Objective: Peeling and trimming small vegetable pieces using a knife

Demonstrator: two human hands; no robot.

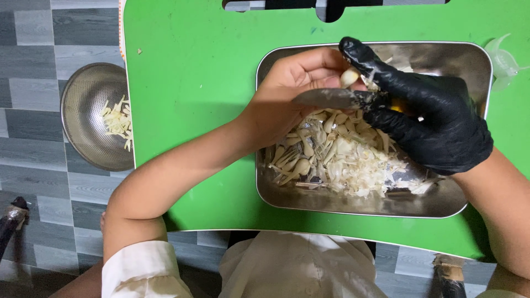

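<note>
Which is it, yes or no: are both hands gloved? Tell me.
No: only the right hand wears a black glove; the left hand is bare, and they hold a garlic clove between them.

Over a steel tray of garlic cloves and peels, the bare left hand pinches a clove. The black-gloved right hand grips a knife, its blade lying flat across the left palm just below the clove. The tray sits on a green table. Left of it, on the grey tiled floor, a metal strainer holds pale shreds.
</note>
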